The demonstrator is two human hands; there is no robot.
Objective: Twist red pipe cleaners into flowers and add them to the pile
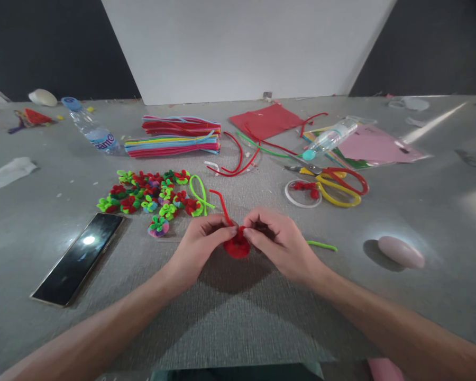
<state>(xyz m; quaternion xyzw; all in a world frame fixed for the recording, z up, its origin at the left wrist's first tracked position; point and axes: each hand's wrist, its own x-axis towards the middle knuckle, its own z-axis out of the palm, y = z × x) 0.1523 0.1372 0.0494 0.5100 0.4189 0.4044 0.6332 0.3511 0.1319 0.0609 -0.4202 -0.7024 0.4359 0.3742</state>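
Observation:
Between my two hands, a red pipe cleaner is bent into a fuzzy round coil, held just above the table. My left hand pinches its left side, and a loose red end sticks up past the fingers. On the other side, the thumb and fingertips of my right hand are closed on the top right of the coil. My fingers cover part of it. A light green pipe cleaner loop lies behind my left hand, and a short green piece pokes out beside my right wrist.
Several small pipe cleaner flowers are heaped at the left, near a phone. Pipe cleaner bundles, red felt and a water bottle stand or lie farther back. Scissors, a white ring and a pink oval object are right.

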